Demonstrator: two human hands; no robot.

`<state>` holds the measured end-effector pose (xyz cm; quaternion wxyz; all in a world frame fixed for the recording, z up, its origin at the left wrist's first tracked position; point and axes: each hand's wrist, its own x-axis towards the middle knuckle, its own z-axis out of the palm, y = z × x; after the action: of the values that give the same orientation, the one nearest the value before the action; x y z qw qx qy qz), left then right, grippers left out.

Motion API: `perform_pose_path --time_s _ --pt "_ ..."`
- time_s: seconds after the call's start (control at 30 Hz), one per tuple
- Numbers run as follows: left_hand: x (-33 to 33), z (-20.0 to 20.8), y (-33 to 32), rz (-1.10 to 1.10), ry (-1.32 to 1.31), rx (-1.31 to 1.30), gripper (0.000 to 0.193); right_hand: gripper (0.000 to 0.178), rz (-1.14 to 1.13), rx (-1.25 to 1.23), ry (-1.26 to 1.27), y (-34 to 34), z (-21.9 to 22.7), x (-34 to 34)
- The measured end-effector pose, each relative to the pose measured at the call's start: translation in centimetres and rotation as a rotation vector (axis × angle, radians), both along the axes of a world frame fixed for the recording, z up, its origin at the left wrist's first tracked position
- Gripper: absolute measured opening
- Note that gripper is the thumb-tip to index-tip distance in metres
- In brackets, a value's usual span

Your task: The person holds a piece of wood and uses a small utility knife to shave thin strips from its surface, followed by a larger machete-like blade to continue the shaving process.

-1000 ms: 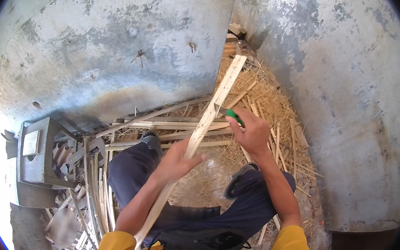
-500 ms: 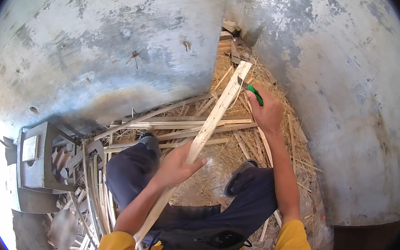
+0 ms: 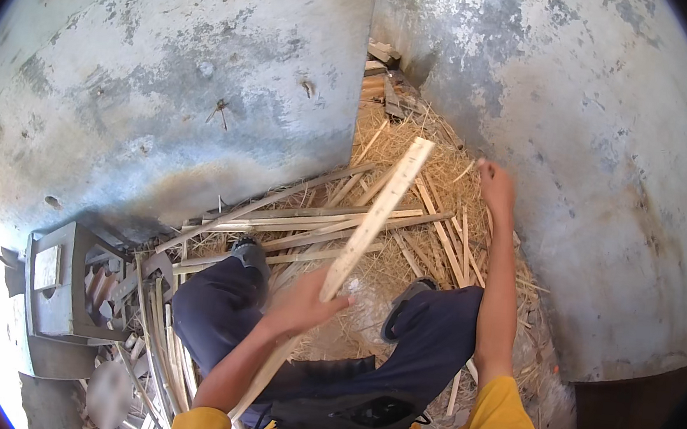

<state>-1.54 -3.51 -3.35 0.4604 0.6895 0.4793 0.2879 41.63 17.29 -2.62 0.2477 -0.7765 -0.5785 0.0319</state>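
My left hand [image 3: 302, 303] is wrapped round a long, pale strip of wood [image 3: 383, 210], its fingers smeared a little by motion. The strip slants from beside my left forearm up to a free end ahead of me, above the littered floor. My right hand [image 3: 497, 186] is raised to the right of that far end, apart from the strip, with its fingers closed. What it grips is hidden; the green-handled knife seen there earlier does not show now. Thin shavings lie close to it in the picture.
Split wood strips [image 3: 322, 217] lie across the floor ahead of my feet, among straw-like shavings [image 3: 440, 153]. More strips [image 3: 164, 321] lie at my left beside a grey box-like frame [image 3: 54, 302]. Worn walls [image 3: 234, 63] meet in a corner ahead.
My right hand has moved off the strip, to the right, and the green knife has gone out of sight. The strip's far end is slightly lower; my left hand still grips it.
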Motion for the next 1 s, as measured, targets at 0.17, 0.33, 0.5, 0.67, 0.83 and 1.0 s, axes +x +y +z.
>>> perform_pose_path --time_s 0.17,0.33,0.5,0.67,0.83,1.0 --pt "-0.8 1.7 1.1 0.182 -0.071 -0.115 0.054 0.053 0.387 -0.533 -0.016 -1.9 -0.3 -3.0" --pt "-1.7 2.3 1.5 0.249 -0.127 -0.159 0.061 0.048 0.423 0.052 0.206 -4.0 2.3 -9.4" --pt "-1.6 2.0 1.7 0.256 -0.162 -0.133 0.059 0.034 0.788 0.202 0.323 -8.1 2.9 -15.0" --pt "-1.5 1.6 1.8 0.228 -0.125 0.026 0.069 0.028 1.067 0.260 0.243 -12.1 2.8 -19.4" --pt "-1.8 1.4 1.9 0.229 -0.134 0.022 0.074 0.029 1.096 0.216 0.176 -12.9 1.7 -20.5" --pt "-1.5 1.7 1.9 0.250 -0.167 -0.021 0.066 0.028 1.116 0.215 0.124 -13.2 1.0 -21.4"
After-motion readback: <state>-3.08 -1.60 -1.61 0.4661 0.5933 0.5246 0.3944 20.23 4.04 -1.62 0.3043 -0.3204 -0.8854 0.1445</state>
